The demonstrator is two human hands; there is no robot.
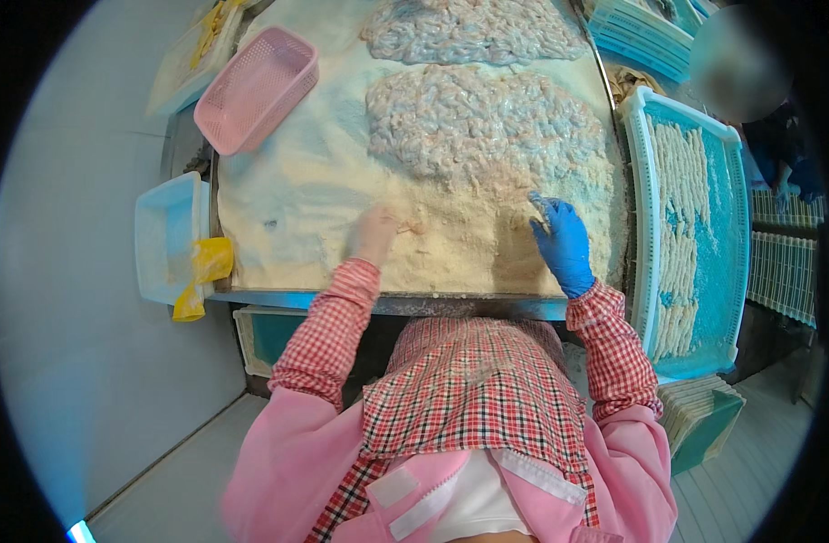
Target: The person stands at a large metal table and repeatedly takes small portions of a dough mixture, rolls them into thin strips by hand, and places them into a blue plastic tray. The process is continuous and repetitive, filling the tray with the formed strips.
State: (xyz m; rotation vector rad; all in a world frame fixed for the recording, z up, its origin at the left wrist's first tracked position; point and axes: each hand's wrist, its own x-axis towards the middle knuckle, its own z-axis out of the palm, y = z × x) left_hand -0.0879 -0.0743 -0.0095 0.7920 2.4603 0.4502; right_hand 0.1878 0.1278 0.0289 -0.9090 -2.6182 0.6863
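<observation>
A floury work table (297, 213) lies before me, its near half spread with pale powder (460, 258). On it rests a wide mass of glistening, pale raw meat strips (478, 118), powder clinging along its near edge. My left hand (375, 233), pale and smeared by motion, is low over the powder at the middle left; a small pinkish strip shows by its fingertips, and I cannot tell whether it is gripped. My right hand (564, 244), in a blue glove, is at the near right corner of the meat. Its powdered fingers reach forward, thumb apart, with nothing visible between them.
A second meat mass (473, 32) lies farther back. A pink perforated basket (256, 90) sits at the far left. Left of the table is a white tub (165, 237) with a yellow cloth-like piece (210, 260). At right, a blue-white tray (722, 244) holds rows of coated strips (679, 244).
</observation>
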